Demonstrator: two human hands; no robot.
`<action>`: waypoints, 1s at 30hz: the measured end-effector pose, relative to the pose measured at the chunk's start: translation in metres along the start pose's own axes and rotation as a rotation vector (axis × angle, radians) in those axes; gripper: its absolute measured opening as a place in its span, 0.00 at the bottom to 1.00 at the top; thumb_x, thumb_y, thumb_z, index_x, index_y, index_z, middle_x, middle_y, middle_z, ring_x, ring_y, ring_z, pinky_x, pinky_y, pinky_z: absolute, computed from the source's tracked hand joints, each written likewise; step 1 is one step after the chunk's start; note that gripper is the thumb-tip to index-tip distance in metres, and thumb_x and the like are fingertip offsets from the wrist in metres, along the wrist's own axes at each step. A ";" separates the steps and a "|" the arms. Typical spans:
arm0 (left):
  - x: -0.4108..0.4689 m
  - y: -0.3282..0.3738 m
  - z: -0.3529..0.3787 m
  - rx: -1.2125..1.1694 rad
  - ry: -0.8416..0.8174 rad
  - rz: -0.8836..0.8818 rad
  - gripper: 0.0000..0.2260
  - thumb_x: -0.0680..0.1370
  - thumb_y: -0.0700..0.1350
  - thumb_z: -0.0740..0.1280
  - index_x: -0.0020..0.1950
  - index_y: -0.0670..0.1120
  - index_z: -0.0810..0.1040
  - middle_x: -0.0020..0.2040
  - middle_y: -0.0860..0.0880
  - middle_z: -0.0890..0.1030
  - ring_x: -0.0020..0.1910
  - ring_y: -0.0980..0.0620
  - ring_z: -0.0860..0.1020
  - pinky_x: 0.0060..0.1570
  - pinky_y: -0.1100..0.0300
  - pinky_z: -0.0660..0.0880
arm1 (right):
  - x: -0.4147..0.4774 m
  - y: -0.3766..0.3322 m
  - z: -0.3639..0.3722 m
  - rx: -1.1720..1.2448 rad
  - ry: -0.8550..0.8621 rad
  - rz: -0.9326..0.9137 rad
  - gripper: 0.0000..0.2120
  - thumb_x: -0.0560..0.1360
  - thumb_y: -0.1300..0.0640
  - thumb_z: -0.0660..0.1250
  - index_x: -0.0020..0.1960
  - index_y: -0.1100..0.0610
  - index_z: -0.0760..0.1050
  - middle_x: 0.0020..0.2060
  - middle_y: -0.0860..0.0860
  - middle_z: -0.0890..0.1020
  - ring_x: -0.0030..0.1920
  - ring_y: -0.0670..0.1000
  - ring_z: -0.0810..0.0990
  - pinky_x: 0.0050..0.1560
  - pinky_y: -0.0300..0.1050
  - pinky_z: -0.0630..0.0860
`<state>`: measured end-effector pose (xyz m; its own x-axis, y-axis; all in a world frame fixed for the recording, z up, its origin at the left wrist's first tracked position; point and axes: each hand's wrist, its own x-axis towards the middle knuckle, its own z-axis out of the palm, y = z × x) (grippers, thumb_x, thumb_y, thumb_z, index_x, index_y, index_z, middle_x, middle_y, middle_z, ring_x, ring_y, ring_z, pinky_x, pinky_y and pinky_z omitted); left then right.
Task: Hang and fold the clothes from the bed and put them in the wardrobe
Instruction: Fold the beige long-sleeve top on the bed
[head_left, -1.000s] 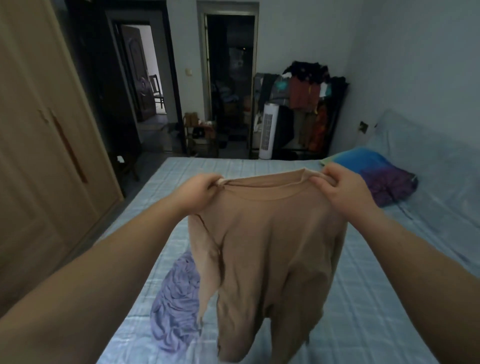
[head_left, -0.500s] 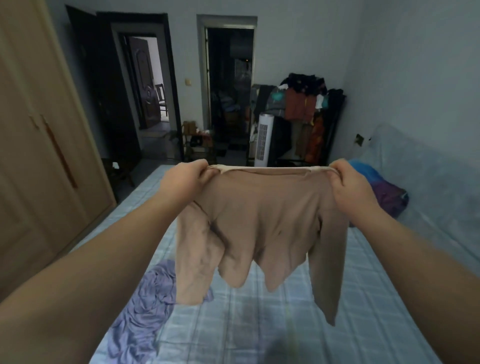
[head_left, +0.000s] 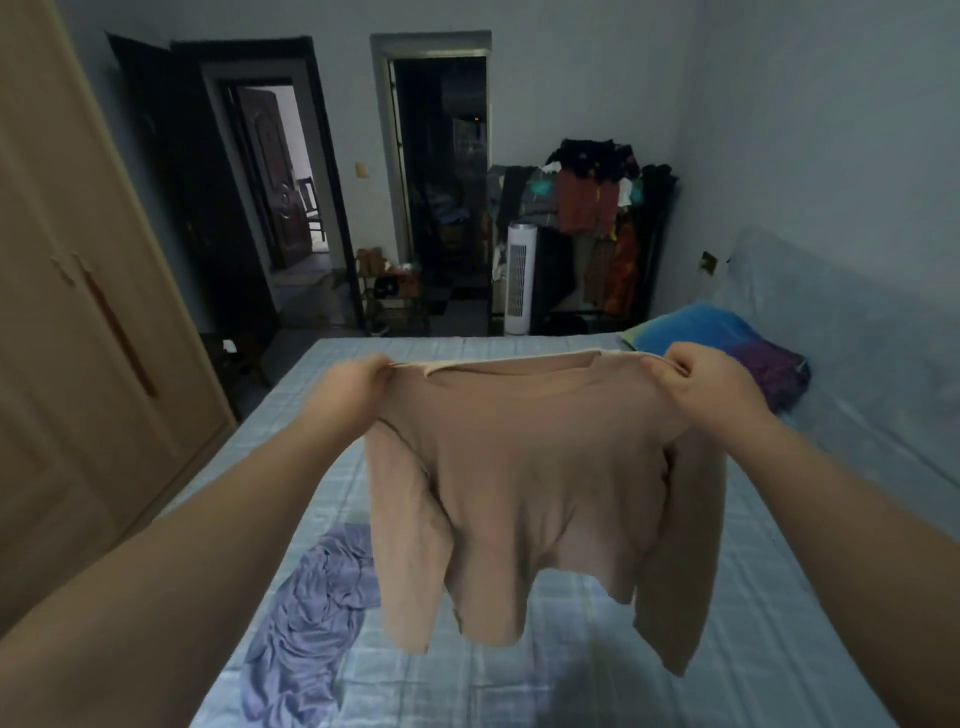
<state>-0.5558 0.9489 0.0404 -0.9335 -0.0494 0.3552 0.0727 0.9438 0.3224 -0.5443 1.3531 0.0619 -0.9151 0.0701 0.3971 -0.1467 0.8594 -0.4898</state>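
I hold a beige long-sleeved top (head_left: 530, 467) spread in the air over the bed (head_left: 753, 597). My left hand (head_left: 353, 384) grips its left shoulder and my right hand (head_left: 706, 384) grips its right shoulder. Both sleeves and the hem hang loose, above the checked sheet. A crumpled lilac garment (head_left: 311, 623) lies on the bed at the lower left, partly hidden by the top. The wooden wardrobe (head_left: 78, 338) stands along the left wall with its doors closed.
A blue pillow (head_left: 691, 327) and a purple cloth (head_left: 774, 369) lie at the bed's far right. Beyond the bed stand a white tower fan (head_left: 519, 275), a loaded clothes rack (head_left: 597, 208), a small shelf (head_left: 395, 296) and two open doorways.
The top's hem flew up half a second ago and has dropped back down. My hands have lowered a little, still holding the shoulders.
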 end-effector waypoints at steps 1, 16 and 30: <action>-0.005 -0.002 0.000 -0.087 0.039 -0.051 0.10 0.82 0.43 0.58 0.55 0.46 0.78 0.49 0.46 0.80 0.49 0.43 0.78 0.45 0.52 0.72 | -0.004 -0.002 -0.003 -0.013 -0.028 -0.014 0.21 0.78 0.40 0.60 0.34 0.54 0.65 0.28 0.51 0.72 0.32 0.53 0.72 0.32 0.49 0.65; -0.096 -0.032 -0.009 -0.229 0.204 0.153 0.15 0.82 0.53 0.54 0.47 0.45 0.72 0.39 0.44 0.77 0.39 0.41 0.75 0.40 0.49 0.70 | -0.120 -0.005 -0.007 -0.194 0.169 -0.152 0.09 0.78 0.47 0.55 0.48 0.51 0.68 0.37 0.55 0.79 0.39 0.61 0.79 0.39 0.54 0.75; -0.043 -0.008 0.155 -0.310 -0.130 0.014 0.05 0.82 0.47 0.60 0.47 0.48 0.69 0.39 0.46 0.75 0.41 0.43 0.75 0.40 0.50 0.68 | -0.072 0.116 0.098 -0.272 -0.027 0.069 0.09 0.81 0.46 0.54 0.54 0.50 0.68 0.45 0.59 0.81 0.45 0.64 0.81 0.39 0.50 0.69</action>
<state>-0.5709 0.9940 -0.1140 -0.9671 0.0240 0.2534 0.1709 0.7987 0.5769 -0.5321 1.3982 -0.0996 -0.9295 0.1233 0.3476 0.0195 0.9576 -0.2875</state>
